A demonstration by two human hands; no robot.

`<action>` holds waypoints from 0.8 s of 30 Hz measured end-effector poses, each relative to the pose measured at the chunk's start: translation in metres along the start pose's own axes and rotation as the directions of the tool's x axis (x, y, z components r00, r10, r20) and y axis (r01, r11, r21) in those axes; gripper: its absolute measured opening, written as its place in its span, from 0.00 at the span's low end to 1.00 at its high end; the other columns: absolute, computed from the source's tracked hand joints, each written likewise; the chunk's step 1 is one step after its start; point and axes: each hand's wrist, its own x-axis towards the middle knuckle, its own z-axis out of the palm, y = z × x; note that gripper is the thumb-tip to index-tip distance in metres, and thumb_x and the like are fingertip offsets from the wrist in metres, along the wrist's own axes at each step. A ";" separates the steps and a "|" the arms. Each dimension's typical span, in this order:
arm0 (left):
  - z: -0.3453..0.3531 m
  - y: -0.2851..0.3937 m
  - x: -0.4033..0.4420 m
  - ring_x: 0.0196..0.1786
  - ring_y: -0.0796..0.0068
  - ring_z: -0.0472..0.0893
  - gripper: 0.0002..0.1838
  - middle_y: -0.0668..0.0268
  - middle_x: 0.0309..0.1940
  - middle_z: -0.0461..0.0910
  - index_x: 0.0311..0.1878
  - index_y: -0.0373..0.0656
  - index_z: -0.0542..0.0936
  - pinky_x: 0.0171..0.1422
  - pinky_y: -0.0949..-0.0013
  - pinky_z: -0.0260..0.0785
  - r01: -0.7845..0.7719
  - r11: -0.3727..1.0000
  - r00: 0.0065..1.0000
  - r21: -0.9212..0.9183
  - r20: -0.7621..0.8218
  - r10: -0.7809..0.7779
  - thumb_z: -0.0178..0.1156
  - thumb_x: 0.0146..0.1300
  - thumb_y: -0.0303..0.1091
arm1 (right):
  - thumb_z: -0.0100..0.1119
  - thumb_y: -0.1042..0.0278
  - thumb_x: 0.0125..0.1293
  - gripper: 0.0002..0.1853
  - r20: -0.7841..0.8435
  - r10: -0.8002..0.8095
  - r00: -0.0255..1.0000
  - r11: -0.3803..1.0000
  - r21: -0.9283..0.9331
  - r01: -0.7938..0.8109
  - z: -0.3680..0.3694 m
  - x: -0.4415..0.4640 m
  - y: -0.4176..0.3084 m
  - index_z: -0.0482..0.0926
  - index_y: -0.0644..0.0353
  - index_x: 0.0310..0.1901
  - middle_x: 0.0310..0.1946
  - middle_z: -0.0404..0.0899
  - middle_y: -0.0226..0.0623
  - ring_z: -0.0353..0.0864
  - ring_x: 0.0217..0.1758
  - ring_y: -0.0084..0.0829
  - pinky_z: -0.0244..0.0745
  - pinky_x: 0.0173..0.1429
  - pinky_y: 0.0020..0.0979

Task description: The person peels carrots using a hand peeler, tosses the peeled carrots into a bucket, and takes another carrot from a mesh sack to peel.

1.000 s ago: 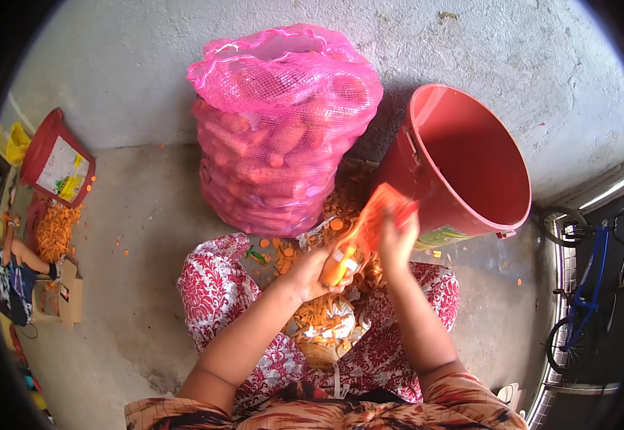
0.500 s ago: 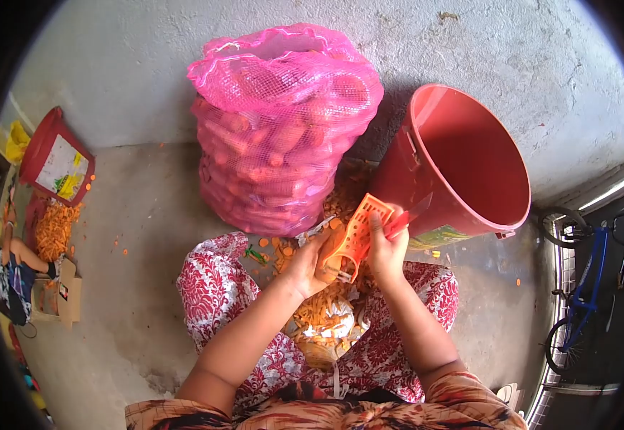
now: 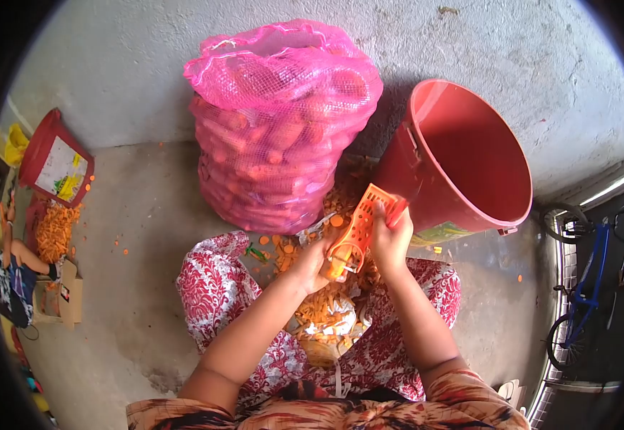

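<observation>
My left hand (image 3: 312,268) is closed round a carrot (image 3: 337,265), whose near end shows under the blade end of an orange plastic peeler (image 3: 361,228). My right hand (image 3: 391,242) grips the peeler by its wide, perforated handle. A red-handled knife (image 3: 397,213) is tucked into the same right hand, its blade pointing up toward the bucket and hard to make out. Much of the carrot is hidden by my left fingers and the peeler. Below both hands, orange peelings (image 3: 319,309) lie heaped between my legs.
A pink mesh sack (image 3: 276,154) full of carrots stands against the wall. To its right, a large red bucket (image 3: 426,168) leans toward me. At far left, another person (image 3: 15,276) sits near a red bucket (image 3: 40,143) and peelings. A blue bicycle (image 3: 590,287) is at right.
The peeler has shifted slightly over the carrot, and the carrot's near end now looks brighter. The knife has turned with my right hand, its blade less distinct.
</observation>
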 end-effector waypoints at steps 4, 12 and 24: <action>0.010 0.001 -0.001 0.29 0.75 0.72 0.20 0.67 0.29 0.74 0.46 0.47 0.71 0.27 0.72 0.62 -0.039 0.998 0.998 0.057 -0.056 0.042 0.40 0.62 0.51 | 0.52 0.72 0.59 0.06 -0.054 0.080 0.995 0.996 0.032 -0.079 -0.002 0.016 0.013 0.68 0.64 0.32 0.19 0.70 0.32 0.67 0.23 0.21 0.65 0.29 0.25; 0.000 0.008 -0.016 0.30 0.77 0.70 0.23 0.70 0.30 0.71 0.46 0.45 0.69 0.28 0.73 0.61 0.021 0.986 1.000 0.163 0.000 -0.021 0.42 0.60 0.54 | 0.50 0.70 0.61 0.05 -0.304 0.075 0.950 0.986 0.165 -0.025 -0.034 0.050 0.040 0.70 0.62 0.33 0.22 0.69 0.25 0.64 0.22 0.14 0.62 0.27 0.19; 0.007 0.011 -0.013 0.34 0.70 0.76 0.19 0.66 0.35 0.76 0.47 0.49 0.70 0.32 0.63 0.69 -0.076 0.996 0.997 0.042 0.011 0.076 0.43 0.61 0.50 | 0.51 0.69 0.61 0.08 0.084 0.128 0.988 0.918 0.366 -0.150 0.005 -0.008 0.001 0.67 0.63 0.38 0.28 0.70 0.28 0.67 0.31 0.16 0.66 0.36 0.20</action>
